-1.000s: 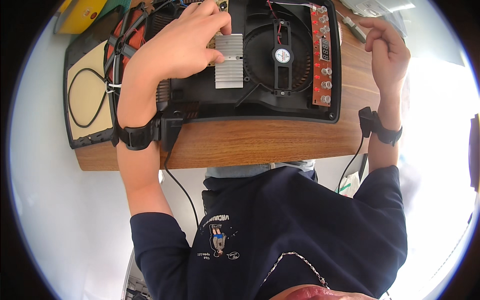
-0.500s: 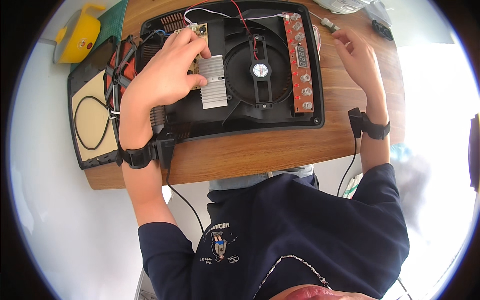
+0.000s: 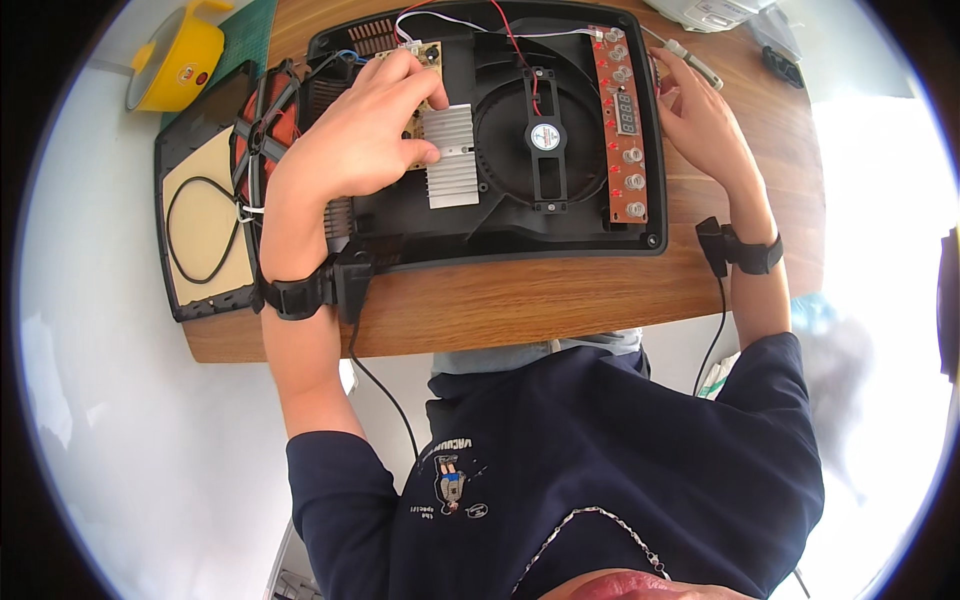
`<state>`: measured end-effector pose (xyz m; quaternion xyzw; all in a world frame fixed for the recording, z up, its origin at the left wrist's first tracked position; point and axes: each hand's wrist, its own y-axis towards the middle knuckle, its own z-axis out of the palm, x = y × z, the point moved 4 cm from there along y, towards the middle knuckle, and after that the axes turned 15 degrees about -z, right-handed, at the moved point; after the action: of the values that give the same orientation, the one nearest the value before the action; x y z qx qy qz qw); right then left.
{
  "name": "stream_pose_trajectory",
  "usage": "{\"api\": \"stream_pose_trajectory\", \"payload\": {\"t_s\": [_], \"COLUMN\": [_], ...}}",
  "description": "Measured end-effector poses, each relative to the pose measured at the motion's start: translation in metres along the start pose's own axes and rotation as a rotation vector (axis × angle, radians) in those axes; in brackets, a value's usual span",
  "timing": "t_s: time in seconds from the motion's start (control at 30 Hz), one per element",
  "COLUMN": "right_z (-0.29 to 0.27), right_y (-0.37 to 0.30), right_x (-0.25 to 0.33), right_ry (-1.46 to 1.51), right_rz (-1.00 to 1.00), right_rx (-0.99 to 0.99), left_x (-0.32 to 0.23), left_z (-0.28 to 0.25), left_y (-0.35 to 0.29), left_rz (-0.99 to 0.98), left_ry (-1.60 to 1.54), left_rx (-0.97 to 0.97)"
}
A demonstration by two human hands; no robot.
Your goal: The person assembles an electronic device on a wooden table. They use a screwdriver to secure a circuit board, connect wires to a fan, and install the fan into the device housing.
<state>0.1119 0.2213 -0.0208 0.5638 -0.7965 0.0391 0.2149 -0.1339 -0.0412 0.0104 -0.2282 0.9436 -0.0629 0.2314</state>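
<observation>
A black appliance housing (image 3: pixel 420 240) lies opened on the wooden table, a round fan (image 3: pixel 545 137) in its middle. My left hand (image 3: pixel 350 130) grips a tan circuit board (image 3: pixel 432 56), fingers over its far part and thumb against the finned silver heat sink (image 3: pixel 452 160). Part of the board is hidden under the hand. My right hand (image 3: pixel 705 125) is at the housing's right edge with curled fingers. Something reddish shows between thumb and fingers, too hidden to name. A screwdriver with a pale handle (image 3: pixel 706 72) lies just behind this hand. Beside it is the red-brown display board (image 3: pixel 622 130).
Left of the housing lies a black-framed panel with a beige sheet (image 3: pixel 200 215), a black cable loop and a copper-coloured coil (image 3: pixel 283 120). A yellow pot (image 3: pixel 178 62) stands at the far left by a green mat (image 3: pixel 245 40). Red and white wires (image 3: pixel 470 22) cross the housing.
My right hand has moved left and down from beside the screwdriver to the housing's right edge. My left hand keeps its place on the board. The whole view has shifted slightly.
</observation>
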Motion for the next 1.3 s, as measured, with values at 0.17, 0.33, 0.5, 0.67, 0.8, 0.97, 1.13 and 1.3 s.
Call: {"api": "stream_pose_trajectory", "payload": {"t_s": [0.17, 0.33, 0.5, 0.67, 0.8, 0.97, 1.13, 1.3], "right_z": [0.001, 0.009, 0.002, -0.037, -0.064, -0.073, -0.077, -0.085], "right_y": [0.003, 0.001, -0.004, -0.008, -0.007, 0.005, 0.027, 0.047], "right_x": [0.003, -0.019, -0.028, -0.033, -0.039, -0.041, -0.006, 0.022], "right_ry": [0.137, 0.354, 0.514, 0.586, 0.833, 1.120, 1.296, 1.572], "right_rz": [0.076, 0.149, 0.144, 0.127, 0.173, 0.124, 0.128, -0.092], "right_rx": [0.030, -0.027, -0.086, -0.198, -0.399, -0.441, -0.643, -0.739], "left_x": [0.001, 0.001, 0.002, 0.004, 0.001, 0.002, 0.007, 0.029], "left_z": [0.001, 0.000, 0.001, 0.002, 0.000, -0.002, -0.011, -0.027], "left_y": [0.001, 0.001, 0.001, 0.000, 0.000, -0.002, -0.001, -0.019], "left_rz": [0.026, 0.020, 0.017, 0.036, 0.014, 0.004, -0.009, 0.048], "left_ry": [0.001, 0.005, 0.011, 0.027, 0.026, 0.016, -0.149, -0.486], "left_rx": [-0.011, -0.018, -0.012, -0.018, 0.007, 0.030, 0.057, -0.081]}}
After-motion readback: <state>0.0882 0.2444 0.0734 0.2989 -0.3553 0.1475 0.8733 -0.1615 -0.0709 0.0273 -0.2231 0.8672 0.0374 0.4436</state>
